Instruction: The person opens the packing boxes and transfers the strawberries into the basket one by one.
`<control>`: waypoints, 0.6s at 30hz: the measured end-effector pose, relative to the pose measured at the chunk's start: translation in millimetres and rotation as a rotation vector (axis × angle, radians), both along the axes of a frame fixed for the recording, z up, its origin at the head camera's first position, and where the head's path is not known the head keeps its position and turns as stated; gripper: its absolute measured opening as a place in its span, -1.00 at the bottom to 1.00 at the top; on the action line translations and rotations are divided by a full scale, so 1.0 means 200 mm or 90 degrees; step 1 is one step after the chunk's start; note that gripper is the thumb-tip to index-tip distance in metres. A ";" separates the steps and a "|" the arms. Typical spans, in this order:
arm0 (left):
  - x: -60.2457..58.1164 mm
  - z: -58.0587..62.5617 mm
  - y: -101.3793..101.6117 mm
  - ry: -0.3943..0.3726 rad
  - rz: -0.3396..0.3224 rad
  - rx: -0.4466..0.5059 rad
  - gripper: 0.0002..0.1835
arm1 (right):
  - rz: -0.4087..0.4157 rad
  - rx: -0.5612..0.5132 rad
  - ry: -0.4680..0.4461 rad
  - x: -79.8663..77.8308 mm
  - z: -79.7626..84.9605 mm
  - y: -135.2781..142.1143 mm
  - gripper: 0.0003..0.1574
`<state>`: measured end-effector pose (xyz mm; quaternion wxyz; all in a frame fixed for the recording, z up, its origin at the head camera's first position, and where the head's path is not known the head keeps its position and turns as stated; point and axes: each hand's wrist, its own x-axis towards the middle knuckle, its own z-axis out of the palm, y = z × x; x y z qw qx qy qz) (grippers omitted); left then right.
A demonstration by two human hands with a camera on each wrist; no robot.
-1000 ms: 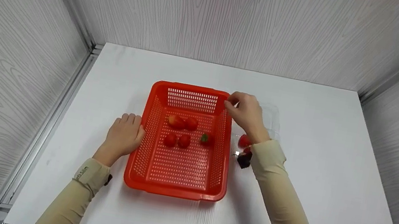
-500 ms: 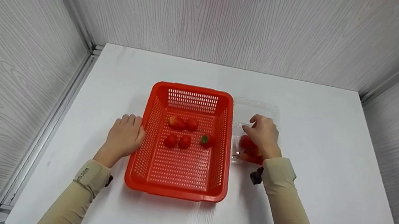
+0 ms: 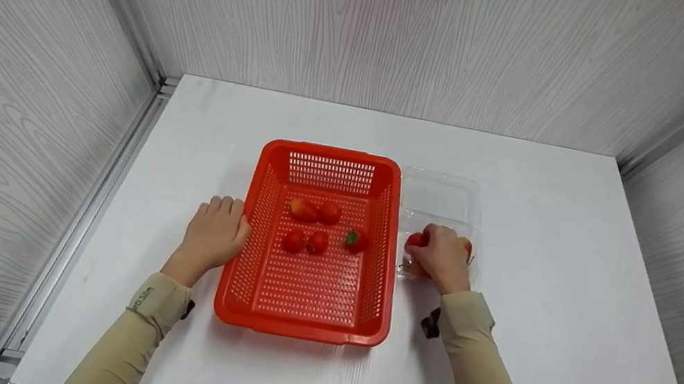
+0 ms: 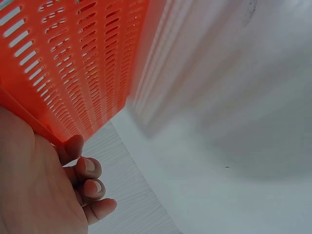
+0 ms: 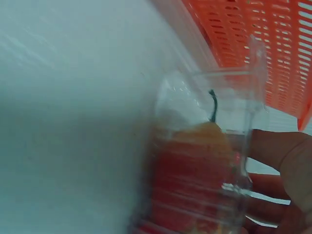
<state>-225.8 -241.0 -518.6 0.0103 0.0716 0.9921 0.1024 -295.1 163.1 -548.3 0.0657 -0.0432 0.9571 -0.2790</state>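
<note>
My left hand [image 3: 214, 231] holds the left rim of a red perforated plastic basket [image 3: 300, 331], thumb along the rim; its other fingers curl below the edge in the left wrist view. Inside lie several small red fruits [image 3: 293, 240], one elongated and yellow-red [image 3: 303, 210], another with a green leafy top [image 3: 356, 240]. My right hand [image 3: 445, 259] reaches into a clear hinged plastic box [image 3: 438, 195], pinching a small red fruit [image 3: 416, 239] between thumb and fingers. A red-yellow fruit with a dark stem [image 5: 195, 170] shows through the box wall in the right wrist view.
The box stands against the basket's right side, its lid folded back away from me. Both rest on a white table [image 3: 552, 278] with pale wood-grain panels [image 3: 371, 28] behind and at the sides.
My right hand has moved from the basket's far right corner, back over the clear box and down to the fruit in it. The left hand and basket have stayed almost still.
</note>
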 end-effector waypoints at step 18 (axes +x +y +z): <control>0.00 0.01 0.01 -0.026 0.009 0.003 -0.68 | -0.021 0.038 0.032 0.04 -0.09 -0.06 -0.67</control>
